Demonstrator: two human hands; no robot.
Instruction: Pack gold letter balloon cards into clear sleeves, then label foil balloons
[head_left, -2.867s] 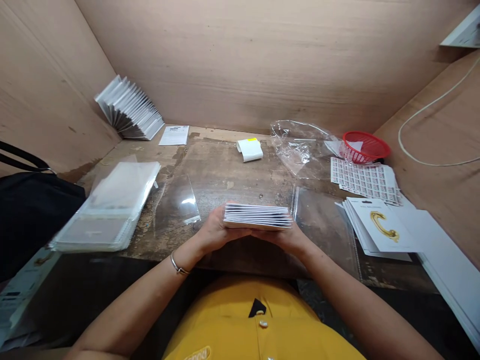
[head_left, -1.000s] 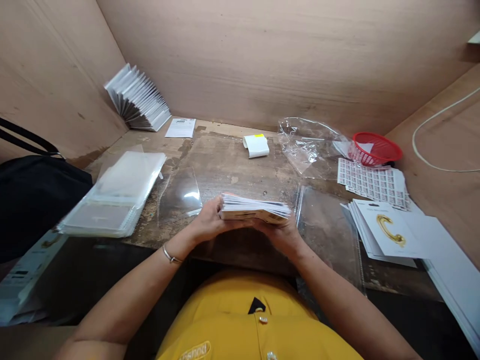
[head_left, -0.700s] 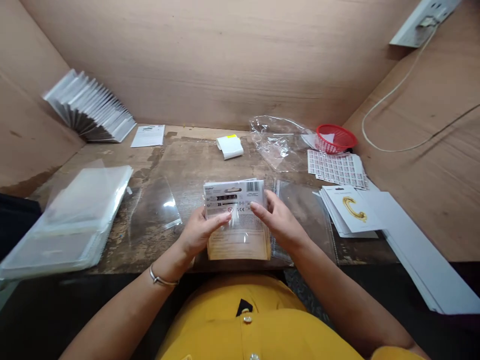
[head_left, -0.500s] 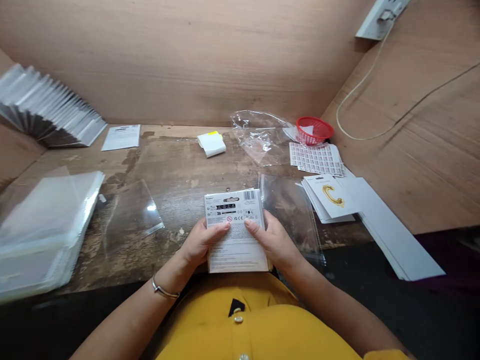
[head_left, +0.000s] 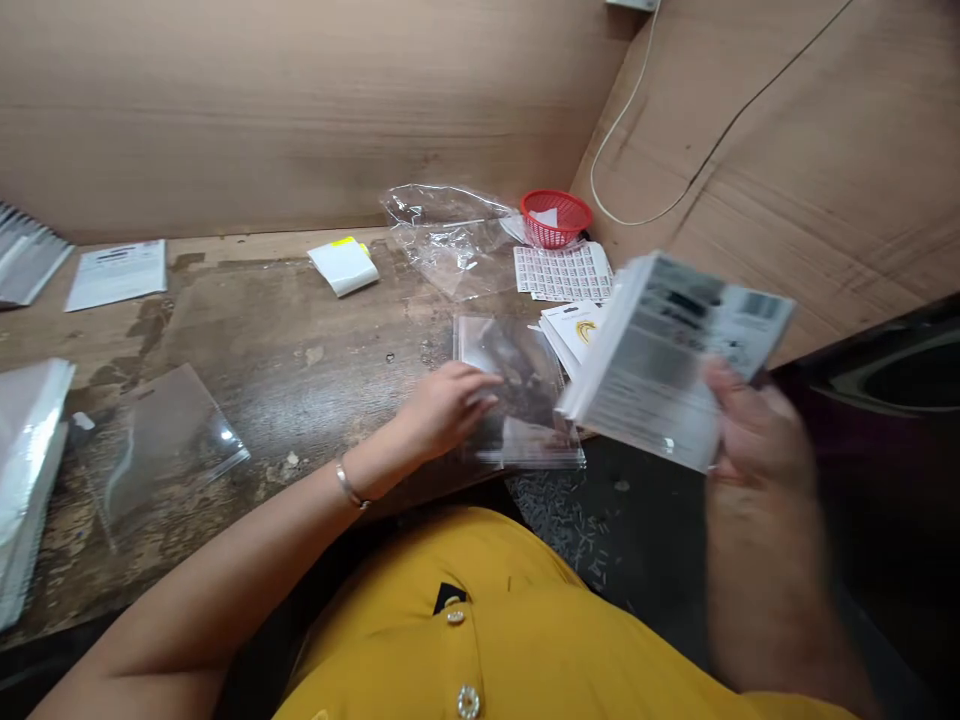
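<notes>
My right hand, blurred by motion, grips a stack of bagged white cards with printed backs, held up off the table to the right. My left hand rests with fingers spread on a pile of clear plastic sleeves lying near the table's front edge. Just behind the sleeves lies a small pile of white cards with a gold letter.
A wooden table between plywood walls holds a loose clear sleeve, a sticker sheet, a red basket, a crumpled clear bag, a white label roll, a paper slip and bagged stacks at left.
The card stack, held flat in both hands, was turned face up. My right hand then carried it off to the right while my left hand let go and moved onto the clear sleeves. My view swung right.
</notes>
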